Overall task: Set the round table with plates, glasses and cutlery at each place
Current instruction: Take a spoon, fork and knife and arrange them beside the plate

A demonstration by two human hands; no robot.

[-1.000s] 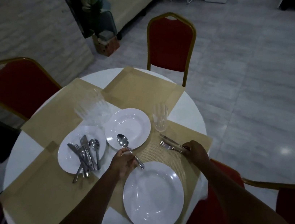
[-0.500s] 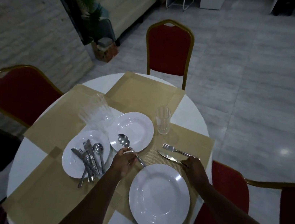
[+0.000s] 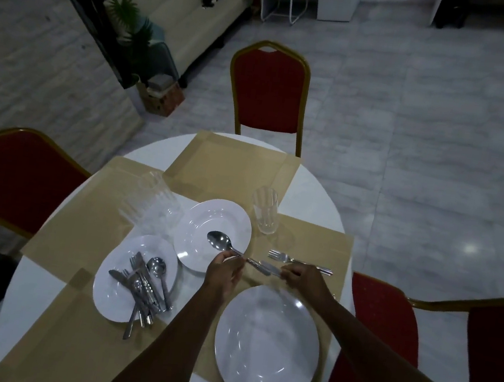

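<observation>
My left hand (image 3: 224,269) grips a spoon (image 3: 221,241) by the handle, its bowl hovering over the middle white plate (image 3: 197,225). My right hand (image 3: 303,277) holds a knife (image 3: 269,267) just above the near large plate (image 3: 267,348); the knife tip meets the spoon handle. A fork (image 3: 297,259) lies on the tan placemat (image 3: 324,243) behind the right hand. One glass (image 3: 265,209) stands beyond it. The left plate (image 3: 113,294) carries several spare forks, knives and spoons (image 3: 143,285).
A cluster of clear glasses (image 3: 152,201) stands left of the middle plate. More placemats cover the round white table (image 3: 312,192). Red chairs stand at the far side (image 3: 269,93), at the left (image 3: 16,177) and at the right (image 3: 384,326).
My right hand has moved the knife leftward, away from the fork, toward the spoon handle. The fork now lies alone on the mat. My left hand still holds the spoon.
</observation>
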